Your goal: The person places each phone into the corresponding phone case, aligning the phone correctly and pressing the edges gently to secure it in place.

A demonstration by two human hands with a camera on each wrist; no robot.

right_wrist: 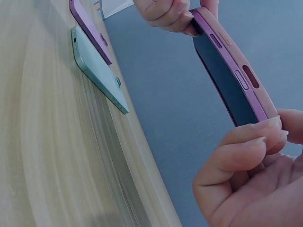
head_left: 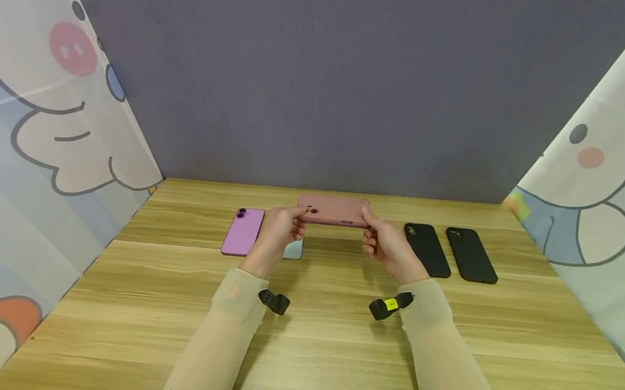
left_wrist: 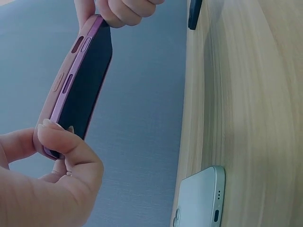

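Note:
Both hands hold a purple phone (left_wrist: 78, 75) and a pink phone case (head_left: 340, 210) together above the table. The case lies over the phone's back; along the long edge, the phone's purple side (right_wrist: 229, 66) with its buttons shows beside the case wall, not covered by it. My left hand (head_left: 278, 233) pinches the end with the camera openings. The opposite end is pinched between thumb and fingers of my right hand (head_left: 390, 246). In the wrist views the dark screen (right_wrist: 222, 78) faces down toward the table.
On the wooden table (head_left: 323, 351), a second purple phone (head_left: 242, 232) and a light green phone (head_left: 293, 249) lie at left, the green one partly behind the left hand. Two black phone cases (head_left: 428, 250) (head_left: 472, 255) lie at right. A grey panel (head_left: 325, 81) stands behind.

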